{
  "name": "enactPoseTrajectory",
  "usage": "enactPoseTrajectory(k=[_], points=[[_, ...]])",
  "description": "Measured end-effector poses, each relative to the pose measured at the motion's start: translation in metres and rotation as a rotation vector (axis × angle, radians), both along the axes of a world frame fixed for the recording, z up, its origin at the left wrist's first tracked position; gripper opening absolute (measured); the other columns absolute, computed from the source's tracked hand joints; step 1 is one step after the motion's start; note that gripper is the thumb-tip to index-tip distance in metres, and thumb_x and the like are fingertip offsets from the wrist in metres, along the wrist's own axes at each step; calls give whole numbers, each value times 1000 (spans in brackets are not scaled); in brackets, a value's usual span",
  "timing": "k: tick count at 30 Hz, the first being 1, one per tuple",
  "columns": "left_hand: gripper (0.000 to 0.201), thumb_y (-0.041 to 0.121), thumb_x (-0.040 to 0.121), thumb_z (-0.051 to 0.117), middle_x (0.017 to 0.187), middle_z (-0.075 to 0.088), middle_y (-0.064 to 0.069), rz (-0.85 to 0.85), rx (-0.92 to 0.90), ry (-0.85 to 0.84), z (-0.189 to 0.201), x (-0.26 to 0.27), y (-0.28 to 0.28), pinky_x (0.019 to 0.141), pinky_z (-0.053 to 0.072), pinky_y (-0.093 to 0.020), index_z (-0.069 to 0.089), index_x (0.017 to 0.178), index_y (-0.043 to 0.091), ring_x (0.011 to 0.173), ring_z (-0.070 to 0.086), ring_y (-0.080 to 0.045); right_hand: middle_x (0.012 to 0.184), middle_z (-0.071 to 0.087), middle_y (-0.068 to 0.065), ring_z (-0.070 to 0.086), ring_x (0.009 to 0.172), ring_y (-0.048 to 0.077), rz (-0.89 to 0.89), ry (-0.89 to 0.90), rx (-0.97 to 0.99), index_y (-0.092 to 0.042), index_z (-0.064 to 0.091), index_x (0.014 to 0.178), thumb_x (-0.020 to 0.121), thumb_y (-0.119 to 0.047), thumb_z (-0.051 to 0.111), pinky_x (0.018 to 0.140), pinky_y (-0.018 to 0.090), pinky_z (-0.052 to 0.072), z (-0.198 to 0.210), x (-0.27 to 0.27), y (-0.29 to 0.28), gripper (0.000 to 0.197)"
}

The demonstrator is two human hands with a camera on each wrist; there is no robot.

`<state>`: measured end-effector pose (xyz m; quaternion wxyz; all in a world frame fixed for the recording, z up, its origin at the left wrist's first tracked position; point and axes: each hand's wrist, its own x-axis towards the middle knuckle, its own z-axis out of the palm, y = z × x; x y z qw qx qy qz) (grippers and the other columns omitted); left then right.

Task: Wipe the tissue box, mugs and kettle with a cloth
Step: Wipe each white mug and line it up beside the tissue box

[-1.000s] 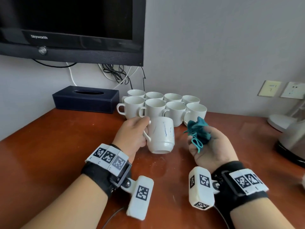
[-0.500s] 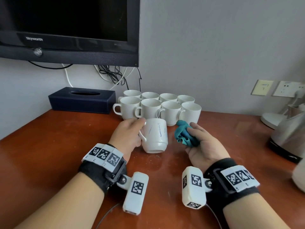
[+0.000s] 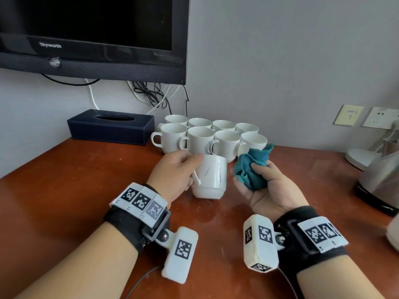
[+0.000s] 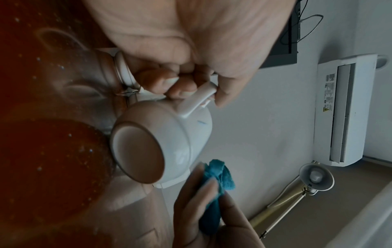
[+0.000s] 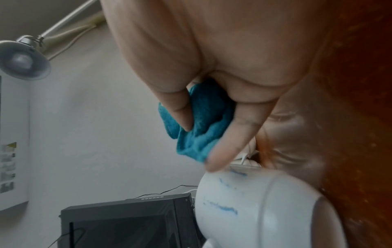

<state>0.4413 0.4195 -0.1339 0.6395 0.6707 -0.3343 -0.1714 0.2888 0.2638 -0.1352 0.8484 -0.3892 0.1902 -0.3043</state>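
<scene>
My left hand [image 3: 177, 171] grips the handle of a white mug [image 3: 212, 176] streaked with blue ink and holds it just above the table. In the left wrist view the mug [image 4: 169, 142] shows its base, my fingers [image 4: 163, 82] curled through the handle. My right hand [image 3: 265, 186] holds a bunched teal cloth [image 3: 252, 167] just right of the mug; the cloth [image 5: 203, 120] sits between thumb and fingers, close to the inked mug [image 5: 244, 209]. Several clean white mugs [image 3: 200, 139] stand behind. A dark blue tissue box [image 3: 110, 127] is at the back left. The steel kettle [image 3: 382, 180] stands at the right.
The reddish wooden table [image 3: 64, 190] meets the wall behind. A black TV [image 3: 92, 35] hangs above with cables [image 3: 155, 96] dangling. A white lamp base [image 3: 360, 157] and wall sockets [image 3: 367, 117] are at the right. Another white object [image 3: 394, 234] pokes in at the right edge.
The right hand dipped with the cloth toward the mug and then drew back slightly, the cloth now bunched higher beside the mug's rim. The left hand keeps holding the mug.
</scene>
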Motion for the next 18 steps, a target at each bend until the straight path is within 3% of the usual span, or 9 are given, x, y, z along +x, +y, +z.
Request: enactPoseTrajectory(k=[4,7,11,13,16,18], points=[[43,32,103,62,61,54,-9,8,6,-11,-1,1,-1,53,42,-29,60,92,-9,59,49,-22,95,71,13,69,68,23,-41,35,-37,-17,70,115,102,-1,47,45,22,52,3,-1,-1,31],[44,33,103,62,57,54,-7,15,15,-16,-1,1,-1,53,43,-29,60,91,-8,56,49,-20,97,67,15,64,64,22,-75,34,-74,-10,68,119,100,-1,44,45,24,47,3,0,0,32],[43,33,103,62,56,54,-5,12,16,-23,-1,1,-1,55,44,-30,61,89,-7,56,50,-19,101,67,13,61,68,22,-39,23,-91,-8,66,132,96,-34,61,50,29,44,5,2,2,44],[42,34,103,62,56,56,-5,14,15,-34,-2,1,-1,57,45,-31,62,88,-5,57,51,-20,96,68,9,60,67,19,-39,48,-151,-11,69,128,93,-42,70,49,29,43,5,2,4,47],[42,34,103,62,56,56,-4,14,13,-31,-3,1,-1,58,46,-31,63,89,-5,58,52,-21,84,63,11,58,62,18,-78,72,-219,-8,66,116,95,-14,69,47,27,42,3,0,7,23],[42,34,103,62,56,56,-4,11,13,-28,-2,0,-1,58,45,-32,63,88,-5,58,52,-21,83,61,14,58,60,19,-87,80,-231,-7,63,117,95,0,63,47,27,43,2,0,8,23]])
